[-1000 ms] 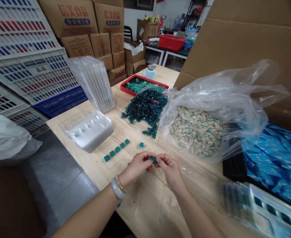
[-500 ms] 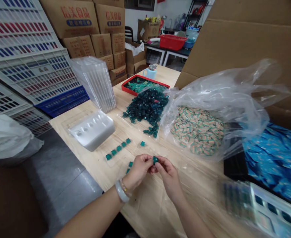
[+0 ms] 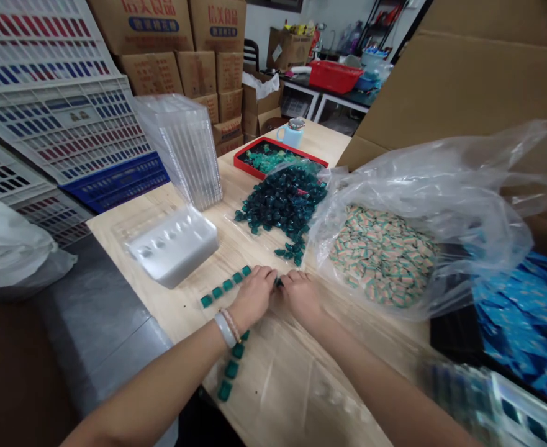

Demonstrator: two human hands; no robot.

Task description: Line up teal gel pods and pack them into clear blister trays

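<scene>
My left hand (image 3: 253, 297) and my right hand (image 3: 301, 295) rest knuckles-up on the wooden table (image 3: 282, 397), fingertips meeting. Both sets of fingers are curled and pinch a small green candy (image 3: 278, 282), which barely shows between them. Just left of my left hand, a row of green candies (image 3: 224, 287) sits in a clear plastic tray. More green candies (image 3: 231, 369) lie in a line under my left wrist. A pile of dark green candies (image 3: 280, 205) on clear plastic lies just beyond my hands.
A clear bag of striped candies (image 3: 380, 254) lies at the right. A stack of clear trays (image 3: 182, 149) stands at the left, a white tray stack (image 3: 171, 242) lying below it. Farther back are a red tray (image 3: 277, 158) and a blue mug (image 3: 292, 131). Blue packets (image 3: 524, 316) fill the right edge.
Both hands have moved forward and down from mid-air onto the table with the green candy. The camera shifted, revealing more candies under my left wrist.
</scene>
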